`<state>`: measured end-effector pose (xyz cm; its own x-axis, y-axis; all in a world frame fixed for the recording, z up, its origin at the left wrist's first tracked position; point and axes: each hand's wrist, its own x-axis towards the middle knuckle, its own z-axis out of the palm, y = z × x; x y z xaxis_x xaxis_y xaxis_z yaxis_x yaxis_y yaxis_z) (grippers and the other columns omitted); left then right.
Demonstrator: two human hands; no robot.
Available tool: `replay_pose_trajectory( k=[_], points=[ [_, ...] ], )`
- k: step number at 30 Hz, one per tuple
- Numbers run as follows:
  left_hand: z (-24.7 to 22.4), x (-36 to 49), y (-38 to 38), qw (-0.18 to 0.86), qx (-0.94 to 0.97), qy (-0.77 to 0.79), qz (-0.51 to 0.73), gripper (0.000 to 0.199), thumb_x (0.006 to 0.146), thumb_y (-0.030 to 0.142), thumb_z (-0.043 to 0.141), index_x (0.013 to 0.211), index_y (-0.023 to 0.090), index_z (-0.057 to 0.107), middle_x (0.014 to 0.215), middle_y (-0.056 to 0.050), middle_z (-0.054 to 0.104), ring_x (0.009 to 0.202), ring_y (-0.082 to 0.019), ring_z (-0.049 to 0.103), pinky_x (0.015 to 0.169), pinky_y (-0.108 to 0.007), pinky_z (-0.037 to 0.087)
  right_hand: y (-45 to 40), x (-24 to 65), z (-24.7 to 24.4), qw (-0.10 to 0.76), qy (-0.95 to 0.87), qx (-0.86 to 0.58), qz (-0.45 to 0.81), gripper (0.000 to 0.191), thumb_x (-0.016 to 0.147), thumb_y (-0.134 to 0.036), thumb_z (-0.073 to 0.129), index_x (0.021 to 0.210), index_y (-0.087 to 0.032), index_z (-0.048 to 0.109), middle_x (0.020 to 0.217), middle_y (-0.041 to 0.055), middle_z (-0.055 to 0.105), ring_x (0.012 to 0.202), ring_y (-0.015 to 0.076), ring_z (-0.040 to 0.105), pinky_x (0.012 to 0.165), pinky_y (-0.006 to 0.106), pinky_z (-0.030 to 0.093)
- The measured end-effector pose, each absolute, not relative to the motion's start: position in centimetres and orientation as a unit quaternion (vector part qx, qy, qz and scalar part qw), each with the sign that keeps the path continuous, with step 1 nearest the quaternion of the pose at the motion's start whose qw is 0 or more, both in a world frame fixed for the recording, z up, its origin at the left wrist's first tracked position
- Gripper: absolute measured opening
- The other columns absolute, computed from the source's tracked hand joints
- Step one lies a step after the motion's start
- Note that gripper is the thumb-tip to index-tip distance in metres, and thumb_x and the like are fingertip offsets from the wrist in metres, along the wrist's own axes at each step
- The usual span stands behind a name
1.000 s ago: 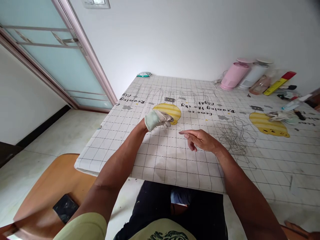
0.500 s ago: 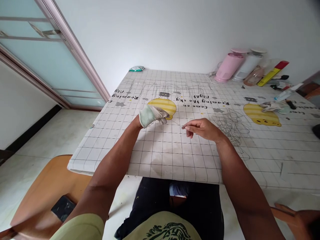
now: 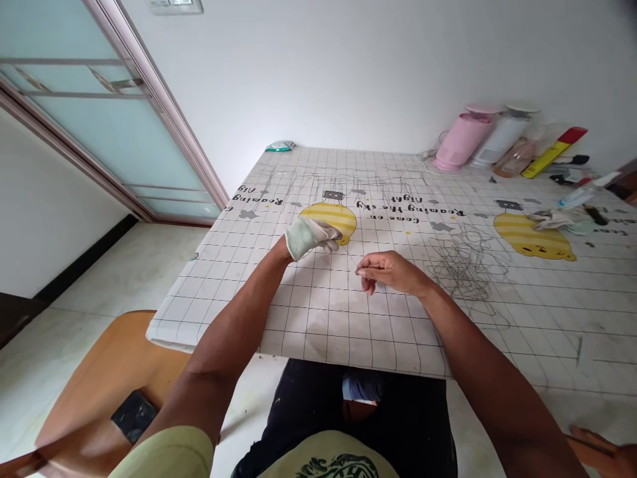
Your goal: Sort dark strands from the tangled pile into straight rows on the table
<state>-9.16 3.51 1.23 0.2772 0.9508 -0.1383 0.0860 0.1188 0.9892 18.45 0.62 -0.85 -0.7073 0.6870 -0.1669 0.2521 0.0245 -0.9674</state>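
My left hand (image 3: 318, 239), in a white-and-pale-green work glove, is closed in a pinch above the table over a printed yellow bear. My bare right hand (image 3: 388, 271) is a short way to the right, its thumb and forefinger pressed together. A thin wire, barely visible, runs between the fingertips of both hands. Beside my right forearm lies a tangled heap of thin grey wires (image 3: 465, 262). More thin wires (image 3: 368, 180) are laid out in a loose row across the back of the table.
The table wears a white checked cloth (image 3: 318, 335). A pink cylinder (image 3: 462, 141), a white cylinder (image 3: 500, 138), a bottle (image 3: 515, 158), a yellow-red box (image 3: 555, 153) and a second glove (image 3: 552, 219) occupy the right side. A green-white packet (image 3: 280, 146) lies at the back left corner. A chair (image 3: 99, 378) holds a black phone (image 3: 134, 415).
My right hand has come slightly closer to my left, shortening the gap between the fingertips. The whole view has shifted a little. Both hands keep their pinch.
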Motion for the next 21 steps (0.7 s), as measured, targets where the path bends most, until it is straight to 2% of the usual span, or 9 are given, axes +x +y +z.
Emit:
replay_pose_trajectory(
  k=[4, 7, 10, 15, 19, 21],
  points=[
    [1.2, -9.5, 3.7, 0.585, 0.553, 0.475, 0.355, 0.019, 0.087, 0.033, 0.083, 0.084, 0.015, 0.080, 0.072, -0.009, 0.078, 0.067, -0.019, 0.074, 0.070, -0.032, 0.061, 0.9, 19.8, 0.3, 0.155, -0.708, -0.347, 0.596, 0.044, 0.100, -0.060, 0.072, 0.111, -0.017, 0.075, 0.090, 0.0082, 0.082, 0.075, 0.0204, 0.078, 0.074, 0.035, 0.063],
    [1.4, -9.6, 3.6, 0.579, 0.560, 0.472, 0.359, 0.023, 0.086, 0.035, 0.085, 0.086, 0.013, 0.080, 0.073, -0.010, 0.079, 0.067, -0.019, 0.074, 0.071, -0.033, 0.061, 1.2, 20.4, 1.1, 0.201, -0.717, -0.346, 0.571, 0.051, 0.106, -0.064, 0.061, 0.114, -0.016, 0.075, 0.096, 0.0107, 0.082, 0.082, 0.0217, 0.079, 0.077, 0.036, 0.063],
    [1.5, -9.5, 3.5, 0.572, 0.570, 0.475, 0.349, 0.027, 0.084, 0.038, 0.087, 0.086, 0.013, 0.080, 0.074, -0.011, 0.079, 0.068, -0.020, 0.074, 0.071, -0.033, 0.061, 1.3, 20.4, 1.1, 0.262, -0.722, -0.352, 0.534, 0.049, 0.106, -0.064, 0.060, 0.109, -0.017, 0.076, 0.092, 0.0098, 0.081, 0.079, 0.0205, 0.077, 0.075, 0.035, 0.063],
    [1.0, -8.8, 3.4, 0.580, 0.577, 0.469, 0.332, 0.028, 0.084, 0.043, 0.087, 0.085, 0.016, 0.080, 0.074, -0.009, 0.078, 0.066, -0.019, 0.073, 0.068, -0.032, 0.062, 0.7, 18.8, -0.2, 0.251, -0.744, -0.384, 0.485, 0.032, 0.099, -0.052, 0.073, 0.095, -0.020, 0.077, 0.083, 0.0048, 0.078, 0.074, 0.0186, 0.074, 0.072, 0.033, 0.062],
    [0.3, -8.6, 3.4, 0.595, 0.583, 0.445, 0.329, 0.041, 0.083, 0.055, 0.088, 0.091, 0.016, 0.080, 0.077, -0.009, 0.079, 0.068, -0.020, 0.074, 0.068, -0.032, 0.062, 0.1, 17.8, -0.9, 0.248, -0.770, -0.418, 0.413, 0.023, 0.099, -0.039, 0.069, 0.084, -0.022, 0.076, 0.074, 0.0019, 0.076, 0.065, 0.0166, 0.071, 0.066, 0.031, 0.059],
    [0.3, -8.6, 3.4, 0.600, 0.572, 0.441, 0.344, 0.053, 0.086, 0.065, 0.083, 0.098, 0.013, 0.080, 0.083, -0.012, 0.080, 0.073, -0.021, 0.075, 0.073, -0.033, 0.062, 0.1, 17.8, -1.1, 0.259, -0.771, -0.423, 0.400, 0.024, 0.100, -0.037, 0.066, 0.084, -0.022, 0.074, 0.073, 0.0013, 0.075, 0.062, 0.0162, 0.071, 0.064, 0.031, 0.059]
  ],
)
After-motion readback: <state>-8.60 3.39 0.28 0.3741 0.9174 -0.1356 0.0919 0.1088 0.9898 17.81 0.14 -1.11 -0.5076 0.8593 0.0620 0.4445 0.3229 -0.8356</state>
